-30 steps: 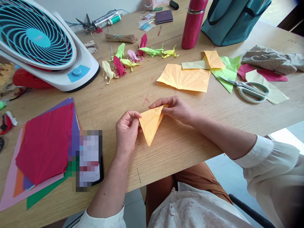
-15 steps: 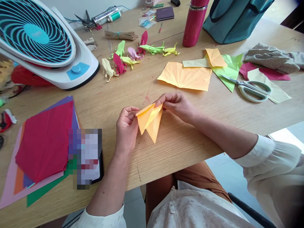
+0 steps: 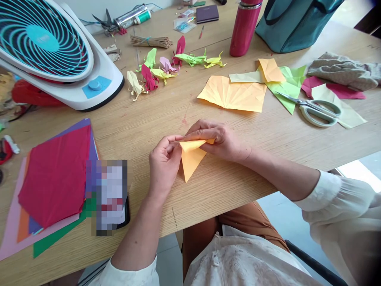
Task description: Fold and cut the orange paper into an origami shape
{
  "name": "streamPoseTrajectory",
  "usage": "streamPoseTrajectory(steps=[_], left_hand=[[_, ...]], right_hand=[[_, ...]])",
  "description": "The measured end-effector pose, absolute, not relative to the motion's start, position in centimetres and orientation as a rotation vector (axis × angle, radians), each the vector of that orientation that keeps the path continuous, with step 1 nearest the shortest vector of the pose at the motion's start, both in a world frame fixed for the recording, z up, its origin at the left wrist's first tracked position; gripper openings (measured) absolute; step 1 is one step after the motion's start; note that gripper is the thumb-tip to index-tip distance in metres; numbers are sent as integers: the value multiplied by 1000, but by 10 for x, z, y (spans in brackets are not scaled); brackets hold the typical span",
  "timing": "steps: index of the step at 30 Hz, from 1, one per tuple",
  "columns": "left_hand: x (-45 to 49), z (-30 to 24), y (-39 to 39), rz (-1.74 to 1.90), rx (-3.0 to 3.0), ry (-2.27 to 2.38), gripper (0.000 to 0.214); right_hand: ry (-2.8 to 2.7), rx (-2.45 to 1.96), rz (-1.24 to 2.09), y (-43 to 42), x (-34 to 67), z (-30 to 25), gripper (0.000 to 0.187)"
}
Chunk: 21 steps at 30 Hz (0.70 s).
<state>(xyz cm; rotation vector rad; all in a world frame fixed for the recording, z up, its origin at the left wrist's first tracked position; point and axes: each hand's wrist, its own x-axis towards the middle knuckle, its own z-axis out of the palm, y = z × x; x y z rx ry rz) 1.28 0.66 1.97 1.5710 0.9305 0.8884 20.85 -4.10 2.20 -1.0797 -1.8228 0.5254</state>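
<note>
Between my hands is a folded piece of orange origami paper (image 3: 193,161), one pointed flap hanging down over the table. My left hand (image 3: 165,163) pinches its left edge between thumb and fingers. From the right, my right hand (image 3: 222,141) grips the upper part, fingers laid along the top fold and thumb beneath. Part of the paper is hidden behind the right fingers. Beyond the hands lies a creased, flat orange sheet (image 3: 235,95).
Scissors (image 3: 320,111) lie at right on paper scraps. Several folded paper figures (image 3: 150,77) stand at the back. A fan (image 3: 98,87), a stack of coloured paper (image 3: 56,174) and a blurred phone (image 3: 113,198) are at left. A red flask (image 3: 244,31) stands near a teal bag (image 3: 293,29).
My right hand has moved its fingers leftward across the top of the orange paper. Two hanging points showed before; now one does, and the paper is turned. My left hand shifted slightly right.
</note>
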Motion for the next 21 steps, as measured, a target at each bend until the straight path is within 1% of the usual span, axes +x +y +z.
streamPoseTrajectory(steps=[4,8,11,14,18,21], left_hand=[[12,17,9,657,1341,886,27],[13,17,11,614,1170,924,32],[14,18,11,664,1098,883,30],[16,20,9,700,1050,804,24],[17,21,6,631,940,827,15],[17,20,6,610,885,799,16]], right_hand=[[-1874,-1034,461,-41,210,21,29],[-2046,-976,262,-39,212,18,39],[-2193,-999,130,-37,213,16,48],[-2271,-1059,35,-37,214,14,52],[-2305,-1161,-104,-40,213,15,46],[-2325,-1165,-184,-40,211,17,43]])
